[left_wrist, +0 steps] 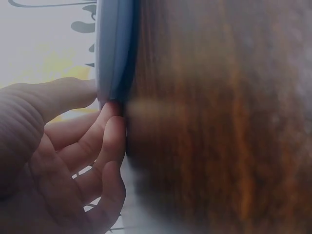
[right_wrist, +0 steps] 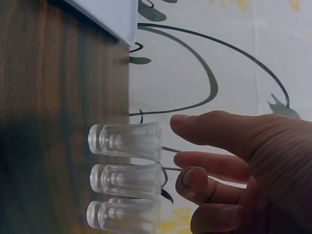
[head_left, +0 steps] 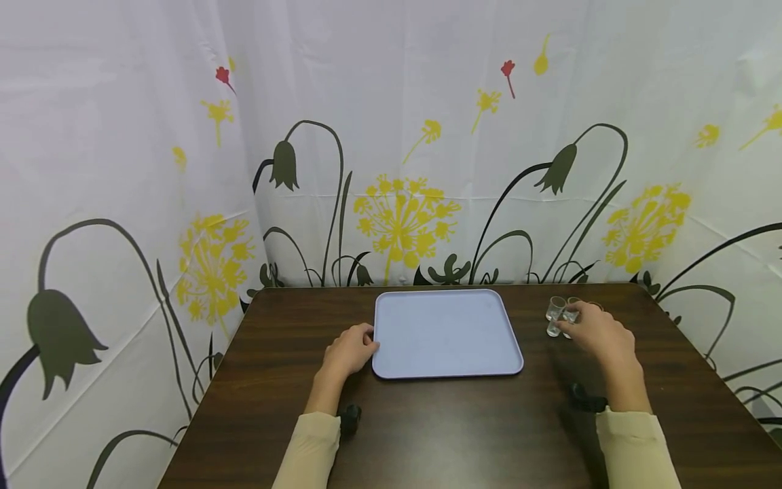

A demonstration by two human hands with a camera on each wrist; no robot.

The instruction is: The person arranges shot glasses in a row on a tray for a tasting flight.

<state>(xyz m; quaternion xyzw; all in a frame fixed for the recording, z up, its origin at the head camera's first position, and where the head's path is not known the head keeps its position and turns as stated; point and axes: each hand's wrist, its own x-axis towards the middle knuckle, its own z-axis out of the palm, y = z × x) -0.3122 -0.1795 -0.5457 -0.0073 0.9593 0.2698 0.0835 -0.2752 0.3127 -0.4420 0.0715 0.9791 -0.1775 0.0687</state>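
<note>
Cream-sleeved, your left hand [head_left: 349, 350] pinches the tray's [head_left: 446, 333] left edge; your right hand [head_left: 601, 333], thumb and fingers apart, hovers by the glasses [right_wrist: 129, 180], clustered upright right of the tray on the brown table [head_left: 427, 435].

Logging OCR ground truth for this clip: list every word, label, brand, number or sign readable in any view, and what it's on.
None readable.
Tray: no text on the visible surfaces.
Small clear glasses: no lettering visible.
Table: wood grain only.
Backdrop cloth: printed flowers and stems, no text seen.
Dark wrist devices: too small to tell if they're marked.
</note>
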